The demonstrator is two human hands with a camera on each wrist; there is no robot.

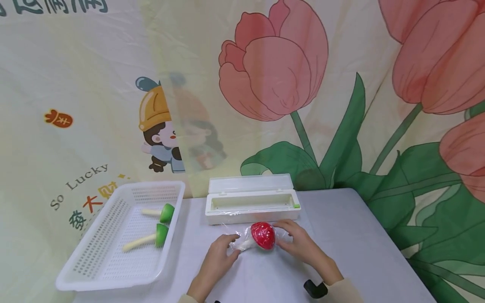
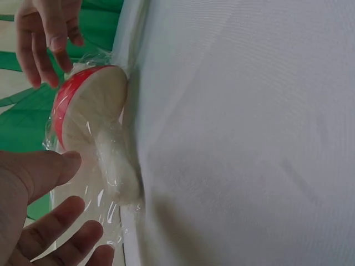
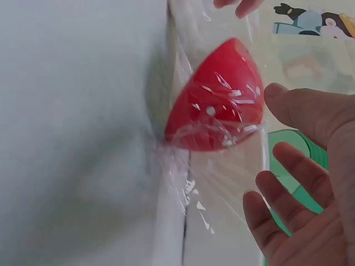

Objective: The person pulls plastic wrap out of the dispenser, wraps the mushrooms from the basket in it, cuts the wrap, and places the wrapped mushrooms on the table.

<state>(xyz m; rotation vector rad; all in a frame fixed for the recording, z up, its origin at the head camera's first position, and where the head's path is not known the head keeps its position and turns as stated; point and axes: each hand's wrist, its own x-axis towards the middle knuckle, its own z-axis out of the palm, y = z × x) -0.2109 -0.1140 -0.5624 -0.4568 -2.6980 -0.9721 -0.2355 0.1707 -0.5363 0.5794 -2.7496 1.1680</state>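
Observation:
A toy mushroom (image 1: 263, 235) with a red, white-dotted cap and pale stem lies on the white-covered table, loosely covered by clear plastic film (image 3: 191, 194). Its stem points toward my left hand (image 1: 217, 261), whose fingers are parted at the film's left edge. In the left wrist view, the thumb (image 2: 61, 166) is close to the cap, with nothing gripped. On the other side, my right hand (image 1: 299, 244) is spread beside the cap, fingertips right at the film. The right wrist view shows its relaxed fingers (image 3: 283, 202) apart from the mushroom.
Just behind the mushroom stands a long white box (image 1: 227, 218) with its clear lid (image 1: 250, 183) raised. At left, a white perforated basket (image 1: 110, 284) holds two green-capped toy mushrooms (image 1: 161, 235). A tulip-printed cloth (image 1: 280, 71) hangs behind the table.

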